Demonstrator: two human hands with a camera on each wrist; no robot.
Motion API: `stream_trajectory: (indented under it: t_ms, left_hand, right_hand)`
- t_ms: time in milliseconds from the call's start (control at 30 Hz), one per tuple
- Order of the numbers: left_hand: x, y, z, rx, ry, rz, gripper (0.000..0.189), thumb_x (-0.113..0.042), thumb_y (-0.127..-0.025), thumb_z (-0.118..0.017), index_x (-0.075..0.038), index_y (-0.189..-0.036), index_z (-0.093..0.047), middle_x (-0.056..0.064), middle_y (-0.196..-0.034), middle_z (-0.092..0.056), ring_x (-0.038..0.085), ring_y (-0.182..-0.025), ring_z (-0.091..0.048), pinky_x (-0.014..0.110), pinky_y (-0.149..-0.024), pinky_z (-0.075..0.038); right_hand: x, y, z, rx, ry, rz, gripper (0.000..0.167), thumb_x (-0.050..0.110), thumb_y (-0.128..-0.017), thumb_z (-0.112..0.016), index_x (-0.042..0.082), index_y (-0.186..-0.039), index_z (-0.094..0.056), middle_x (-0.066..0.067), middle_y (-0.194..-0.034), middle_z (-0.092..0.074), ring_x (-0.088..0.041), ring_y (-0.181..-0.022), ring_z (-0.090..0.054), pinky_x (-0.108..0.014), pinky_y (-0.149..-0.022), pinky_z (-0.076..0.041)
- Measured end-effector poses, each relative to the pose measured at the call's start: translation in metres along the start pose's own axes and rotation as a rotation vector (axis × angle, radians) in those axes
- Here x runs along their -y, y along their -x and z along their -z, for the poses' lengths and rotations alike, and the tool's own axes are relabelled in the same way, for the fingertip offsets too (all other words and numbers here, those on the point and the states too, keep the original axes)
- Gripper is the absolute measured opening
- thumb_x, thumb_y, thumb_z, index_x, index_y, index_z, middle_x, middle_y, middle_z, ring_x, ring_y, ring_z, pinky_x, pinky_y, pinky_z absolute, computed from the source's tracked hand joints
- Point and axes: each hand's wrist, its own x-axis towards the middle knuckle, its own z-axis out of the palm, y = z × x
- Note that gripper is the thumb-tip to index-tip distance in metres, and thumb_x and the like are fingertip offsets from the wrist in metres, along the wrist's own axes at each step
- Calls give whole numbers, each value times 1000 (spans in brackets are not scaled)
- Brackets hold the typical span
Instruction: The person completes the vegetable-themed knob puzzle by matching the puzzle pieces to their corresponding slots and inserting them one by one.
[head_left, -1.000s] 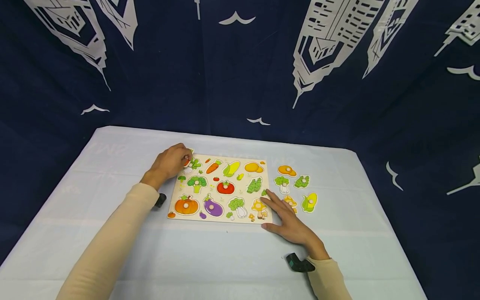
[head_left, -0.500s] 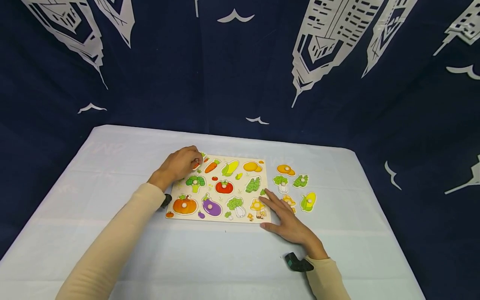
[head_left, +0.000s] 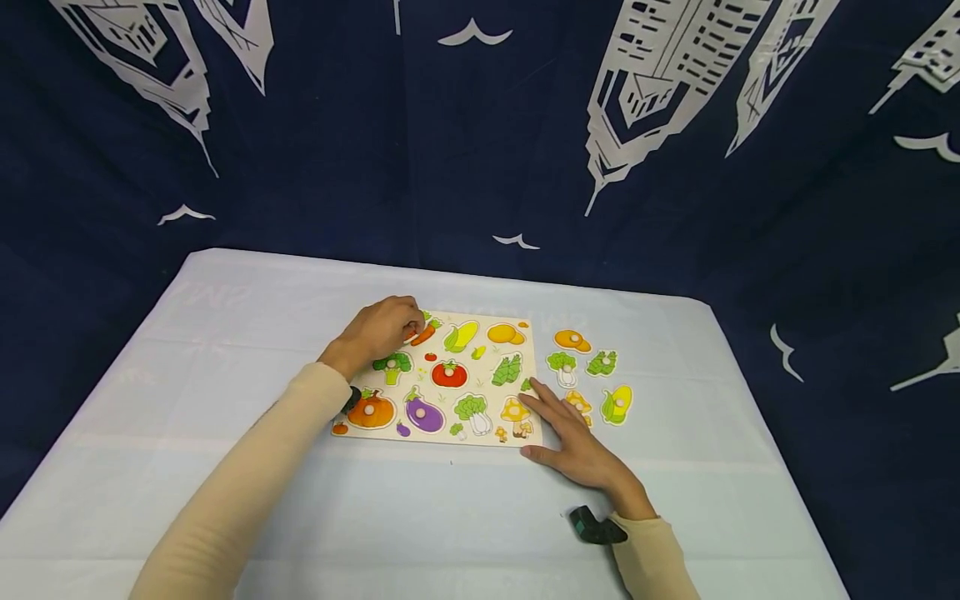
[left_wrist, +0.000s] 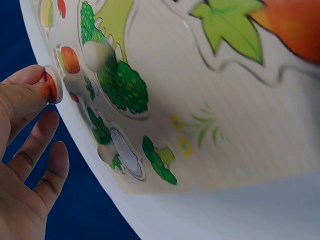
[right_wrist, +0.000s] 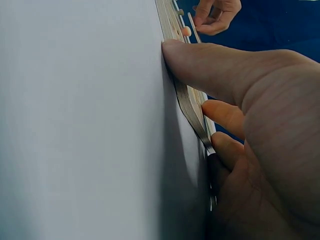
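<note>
My left hand (head_left: 381,327) is over the upper left part of a wooden vegetable peg puzzle board (head_left: 442,438). Between thumb and fingers it pinches an orange carrot piece (left_wrist: 53,86), mostly hidden by the hand in the head view. The held piece is beside the printed carrot slot (head_left: 426,333). Pegged pumpkin (head_left: 371,411), eggplant (head_left: 424,414), tomato (head_left: 449,374) and broccoli (head_left: 392,367) pieces sit in the board. My right hand (head_left: 576,448) rests at the board's lower right edge, fingers extended, thumb against the edge in the right wrist view.
Loose pieces lie right of the board: a potato (head_left: 572,340), a leafy cabbage (head_left: 563,367), a green piece (head_left: 602,362), a corn (head_left: 617,405) and a mushroom (head_left: 577,402) partly behind my right hand. A white cloth covers the table (head_left: 420,517); a dark blue curtain (head_left: 450,150) hangs behind.
My left hand has moved right across the board's top edge with the carrot piece, from the radish at the corner to the carrot slot. The right hand has stayed in place.
</note>
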Motion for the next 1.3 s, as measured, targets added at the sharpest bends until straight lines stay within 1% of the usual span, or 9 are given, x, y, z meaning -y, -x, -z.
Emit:
stream_trajectory:
  t_ms: [100,300,500,633,900,1100,1300]
  left_hand:
    - [-3,-3,-3,-7,-6,-9,16,-7,-98,-61,-14,-94,-74,-1,-100,-65,20,-95,-58,38,-89,-54]
    - [-7,-7,-7,-6,-9,4,19,-5,-98,-60,-14,-96,-76,0,-102,-66,21,-97,-59,39,-92,-54]
    - [-7,-8,-11,17,-5,30,19,-5,-98,-60,-14,-98,-76,1,-103,-67,21,-96,-59,38,-93,-54]
    - [-7,-10,-14,12,1,32,18,-5,-98,-60,-13,-98,-76,1,-103,-67,21,-96,-59,38,-93,-54]
    - [-7,-11,-17,10,13,39,16,-6,-97,-62,-12,-97,-76,2,-103,-68,22,-96,-60,39,-94,-54]
    - [-8,-10,-16,21,38,73,17,-7,-99,-60,-13,-100,-76,2,-109,-68,22,-102,-60,39,-98,-52]
    - [-9,-7,-17,35,78,91,19,-5,-100,-57,-13,-104,-75,3,-117,-68,24,-108,-59,41,-105,-48]
  right_hand:
    - [0,0,0,4,4,-2,78,30,-87,-77,19,-154,-40,-6,-169,-16,-35,-155,-14,-59,-123,-7]
    - [0,0,1,8,-1,-3,78,29,-86,-77,19,-154,-40,-6,-169,-16,-35,-155,-13,-59,-122,-6]
    - [0,1,1,11,-6,3,78,30,-87,-77,18,-154,-40,-7,-169,-15,-35,-155,-13,-60,-122,-6]
    - [1,1,2,4,-4,-1,78,30,-87,-77,17,-154,-40,-7,-169,-16,-36,-155,-14,-60,-122,-7]
    - [2,0,3,18,0,-20,78,29,-86,-78,20,-154,-40,-3,-169,-15,-31,-156,-13,-56,-124,-6]
    - [2,0,3,18,6,-28,78,29,-86,-78,22,-155,-40,-1,-169,-15,-30,-156,-13,-55,-124,-5]
    - [0,0,1,18,10,-26,79,30,-86,-78,23,-155,-39,-1,-169,-15,-31,-156,-13,-56,-124,-5]
